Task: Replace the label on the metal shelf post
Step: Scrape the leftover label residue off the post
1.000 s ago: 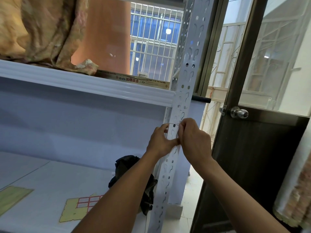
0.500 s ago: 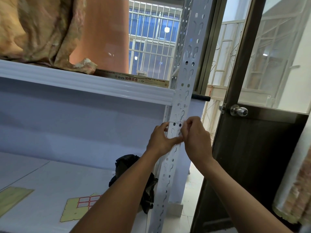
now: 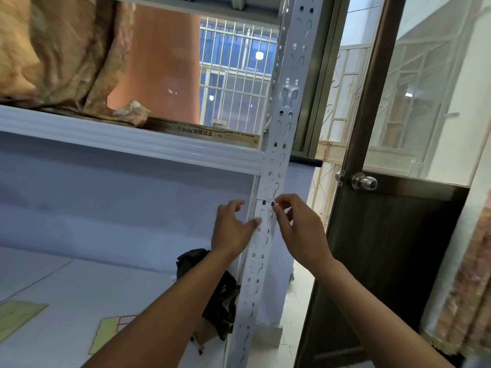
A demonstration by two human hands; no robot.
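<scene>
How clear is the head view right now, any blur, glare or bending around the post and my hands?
Head view: the fabric bundle at top left is smeared by motion blur; the left hand and right hand at the shelf post are slightly soft; the post and door frame lean from wide-angle distortion; the glass pane is bright and hazy, the shelf underside dim.

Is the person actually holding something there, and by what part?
It cannot be told for sure. The right hand pinches at the shelf post, perhaps a label's edge; the left hand is open, thumb touching the post.
</scene>
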